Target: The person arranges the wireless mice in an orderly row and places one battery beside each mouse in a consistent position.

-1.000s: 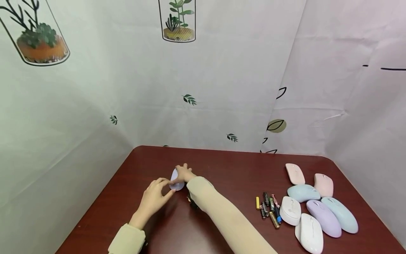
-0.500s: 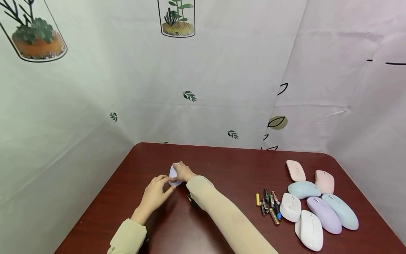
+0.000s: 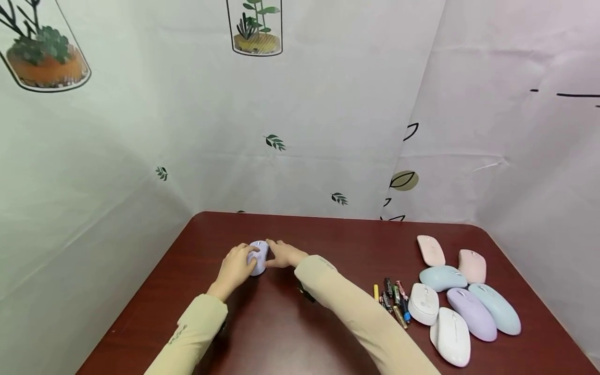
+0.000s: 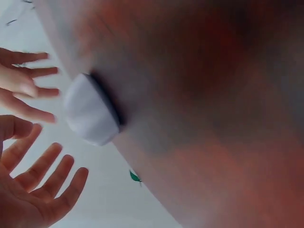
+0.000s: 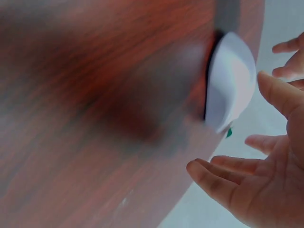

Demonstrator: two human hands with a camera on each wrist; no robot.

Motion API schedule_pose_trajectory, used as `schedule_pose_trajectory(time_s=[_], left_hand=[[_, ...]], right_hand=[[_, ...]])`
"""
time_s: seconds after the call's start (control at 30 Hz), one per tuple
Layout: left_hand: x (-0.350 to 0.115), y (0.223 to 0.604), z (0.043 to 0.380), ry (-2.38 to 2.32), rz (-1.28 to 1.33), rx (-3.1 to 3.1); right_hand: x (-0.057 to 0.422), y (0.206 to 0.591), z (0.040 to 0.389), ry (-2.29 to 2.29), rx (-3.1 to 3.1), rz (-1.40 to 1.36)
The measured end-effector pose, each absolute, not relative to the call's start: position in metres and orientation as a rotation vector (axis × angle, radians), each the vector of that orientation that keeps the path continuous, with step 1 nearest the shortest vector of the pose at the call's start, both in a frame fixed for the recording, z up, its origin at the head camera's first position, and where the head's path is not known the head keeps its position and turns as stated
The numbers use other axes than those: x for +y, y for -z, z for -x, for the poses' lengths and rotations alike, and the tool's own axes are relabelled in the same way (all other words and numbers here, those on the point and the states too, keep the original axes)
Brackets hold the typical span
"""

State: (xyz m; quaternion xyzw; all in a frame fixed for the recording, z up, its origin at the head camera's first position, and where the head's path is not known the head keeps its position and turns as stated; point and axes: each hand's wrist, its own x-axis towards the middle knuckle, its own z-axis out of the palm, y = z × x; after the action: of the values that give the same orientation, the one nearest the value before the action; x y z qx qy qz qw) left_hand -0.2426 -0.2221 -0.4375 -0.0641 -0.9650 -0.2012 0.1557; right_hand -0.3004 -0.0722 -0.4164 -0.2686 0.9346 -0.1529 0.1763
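Note:
A pale lavender computer mouse [image 3: 260, 257] lies on the dark red-brown table, between the two hands. From the left, my left hand [image 3: 236, 266] reaches over its near side in the head view, fingers spread loosely. Across from it, my right hand [image 3: 285, 255] is at the mouse's right side, with thumb and fingers apart. In the left wrist view, the left hand [image 4: 40, 183] shows relaxed fingers beside the mouse [image 4: 90, 111]. The right wrist view has the right hand's [image 5: 259, 183] thumb close to the mouse [image 5: 231, 83]; contact is hard to tell.
Several other mice stand grouped at the table's right, among them a white mouse [image 3: 452, 336], a purple mouse [image 3: 472, 314] and a pink mouse [image 3: 430, 251]. Beside them lie several small coloured cylinders [image 3: 397, 302], like batteries. A printed white cloth [image 3: 300, 172] hangs behind the table [image 3: 337, 250].
The right hand has drawn back from over the mouse to its right side. My left hand has moved forward onto its left side. The mouse now shows more and has turned slightly.

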Motion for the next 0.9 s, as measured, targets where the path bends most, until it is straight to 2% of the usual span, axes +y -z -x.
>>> schedule_pose_trajectory(time_s=[0.43, 0.9], left_hand=[[-0.214, 0.436, 0.278, 0.507, 0.157, -2.966], [-0.210, 0.423, 0.294, 0.563, 0.078, -3.189]], right_hand=[[-0.014, 0.403, 0.307, 0.403, 2.624, 0.826], [0.040, 0.387, 0.311, 0.451, 2.669, 0.790]])
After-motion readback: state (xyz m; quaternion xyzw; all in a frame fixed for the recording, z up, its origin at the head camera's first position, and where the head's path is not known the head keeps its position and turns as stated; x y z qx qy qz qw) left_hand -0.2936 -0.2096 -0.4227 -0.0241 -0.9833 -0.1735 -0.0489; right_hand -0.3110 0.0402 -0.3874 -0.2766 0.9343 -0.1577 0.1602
